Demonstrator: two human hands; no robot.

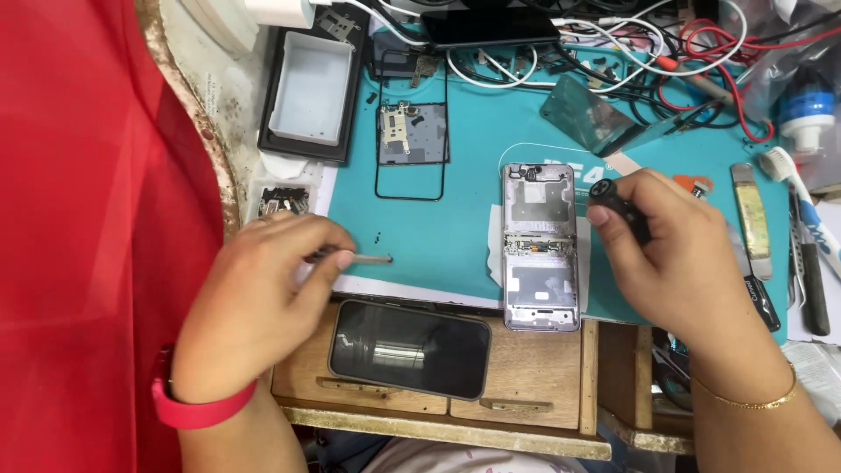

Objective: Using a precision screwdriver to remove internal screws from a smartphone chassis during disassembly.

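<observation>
Head view, left hand (263,289) pinching thin metal tweezers (372,259), right hand (679,263) gripping black screwdriver (620,208)

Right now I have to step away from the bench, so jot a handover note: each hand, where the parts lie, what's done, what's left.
Left hand: grips tweezers, tips over the teal mat near tiny dark screws.
Right hand: holds a black screwdriver beside the opened phone.
Done: the phone's back is off, its insides exposed; a frame with a plate lies further up the mat.
Left: the opened phone remains unassembled. An intact phone rests on the wooden stand.
</observation>
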